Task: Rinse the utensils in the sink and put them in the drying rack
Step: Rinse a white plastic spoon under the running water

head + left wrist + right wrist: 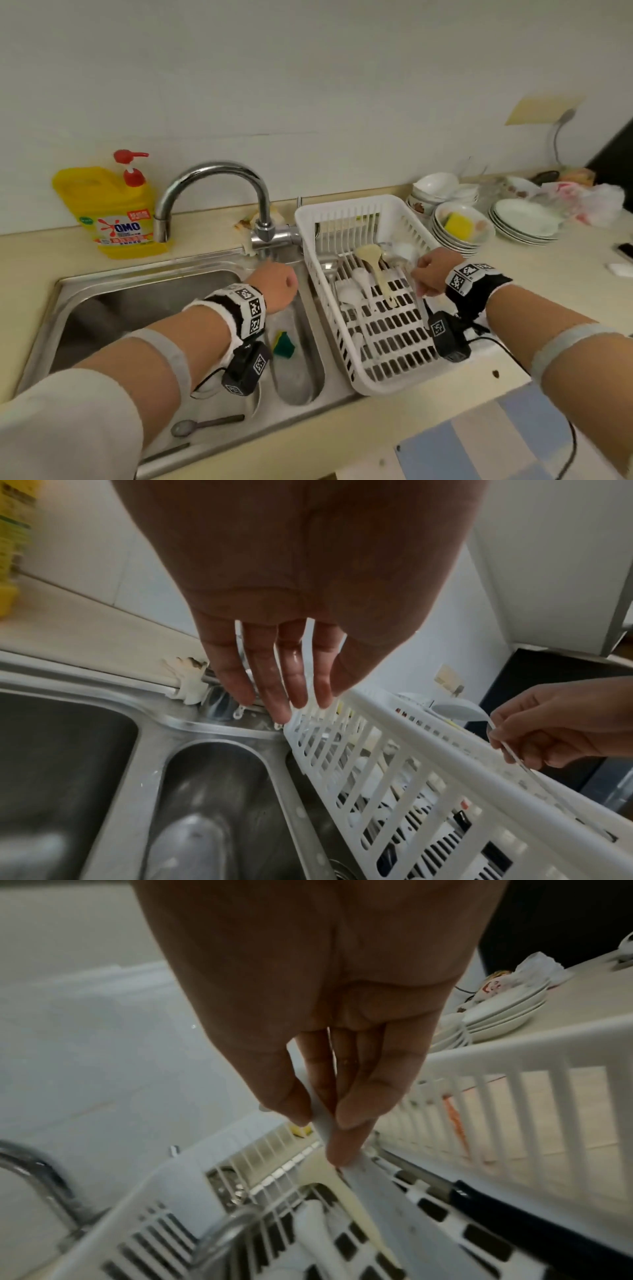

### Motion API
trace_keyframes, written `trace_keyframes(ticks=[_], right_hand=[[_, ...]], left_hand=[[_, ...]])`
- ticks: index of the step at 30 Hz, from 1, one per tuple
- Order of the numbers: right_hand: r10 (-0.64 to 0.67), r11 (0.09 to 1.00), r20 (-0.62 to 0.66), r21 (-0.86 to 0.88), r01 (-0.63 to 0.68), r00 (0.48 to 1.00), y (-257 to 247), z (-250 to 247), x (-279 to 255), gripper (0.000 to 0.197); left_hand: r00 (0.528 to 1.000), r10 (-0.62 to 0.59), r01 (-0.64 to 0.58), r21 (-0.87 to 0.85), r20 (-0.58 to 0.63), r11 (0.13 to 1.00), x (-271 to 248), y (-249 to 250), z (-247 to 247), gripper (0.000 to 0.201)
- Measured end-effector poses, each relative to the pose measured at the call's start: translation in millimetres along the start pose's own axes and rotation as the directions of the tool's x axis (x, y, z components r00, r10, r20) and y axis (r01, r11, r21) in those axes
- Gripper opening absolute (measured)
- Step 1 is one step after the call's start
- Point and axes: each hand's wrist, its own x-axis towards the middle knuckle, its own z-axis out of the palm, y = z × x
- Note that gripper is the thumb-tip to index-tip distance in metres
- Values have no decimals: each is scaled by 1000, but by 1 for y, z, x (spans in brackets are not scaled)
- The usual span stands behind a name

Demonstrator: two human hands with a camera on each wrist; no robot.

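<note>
OMO, in white letters on a red splash: that label sits on the yellow detergent jug [113, 209] with the red pump, standing on the counter left of the chrome faucet [219, 195]. The smaller print below it is too fine to read.

Over to the white slatted drying rack [342, 219], just right of the steel sink [102, 308]. The right hand [432, 274] is over the rack, thumb and fingertips pinching the flat handle of a pale grey-white plastic utensil [387, 1196]. It is thin, smooth and matte; the working end, a rounded pale head [459, 710], pokes out past the fingers toward the rack's far end. Its long axis runs along the rack's length, handle end toward the person and slanting down into the basket.

Beneath it lie a cream spatula [373, 263], white spoons [356, 287] and a metal ladle [329, 270], all lengthwise too.

The left hand [274, 284] hovers near the faucet base, fingers straight, slightly spread, holding nothing.

In the sink: a metal spoon [202, 426], lying roughly left to right with its bowl to the left, and a green-and-yellow sponge [283, 344].
</note>
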Motion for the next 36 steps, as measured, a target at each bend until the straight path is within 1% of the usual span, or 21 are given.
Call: trace_keyframes(ticks=[2,4,6,9,11,12,13,15,17,18,19,21,22,24,27,28,29,32,33,34,36], right_hand=[[33,997,116,-66,-26,993,15,6,20,25],[66,998,209,-17,-64,976,29,17,42,17],[72,996,256,28,-81,964,39,29,56,7],[99,992,326,38,-118,940,52,43,75,20],[122,992,376,-29,-119,919,61,51,87,35],[130,991,398,-52,-119,908,64,53,89,37],[138,990,408,-32,-137,903,65,55,91,31],[113,987,431,52,-149,895,65,55,89,13],[111,984,438,75,-160,892,66,56,88,11],[110,986,440,62,-152,892,66,58,89,12],[132,989,439,-2,-146,889,67,61,93,18],[155,987,441,-101,-123,884,73,65,102,38],[152,988,448,-91,-124,881,74,67,105,42],[131,991,415,-34,-129,900,73,65,107,37],[109,994,303,-61,-95,947,65,50,94,42],[91,996,288,-28,-87,953,61,45,90,42],[64,996,287,41,-79,956,57,41,86,39],[-76,972,301,235,4,951,34,24,68,28],[-137,965,320,258,53,938,23,18,60,26],[-212,951,310,285,123,927,11,13,53,25],[-348,905,214,330,268,913,-18,7,39,20]], left_hand=[[999,-38,38,9,16,999,7,6,10,21],[996,-82,81,14,24,997,16,10,20,19],[992,-125,125,6,26,992,20,14,29,21],[986,-167,166,20,30,986,24,21,40,24],[982,-186,185,47,27,982,27,25,45,17],[981,-195,193,56,25,980,29,25,46,14],[979,-203,201,60,20,978,31,26,48,15],[978,-209,208,52,7,977,36,26,50,22],[977,-214,214,41,6,976,39,26,52,26],[976,-220,219,39,5,975,40,26,52,25],[974,-227,227,36,6,973,41,26,53,24],[973,-230,230,39,5,972,45,24,54,22],[973,-229,229,42,7,973,46,23,54,22],[973,-229,228,51,13,972,48,21,55,22],[973,-230,229,38,25,973,51,15,58,24],[973,-229,228,35,27,973,50,14,58,24],[973,-227,226,34,29,973,50,14,58,24],[974,-223,223,16,37,975,49,12,54,25],[974,-224,225,-1,34,974,47,10,52,25],[973,-229,229,-19,30,973,45,6,49,24],[969,-245,246,-57,22,968,40,-7,43,18]])
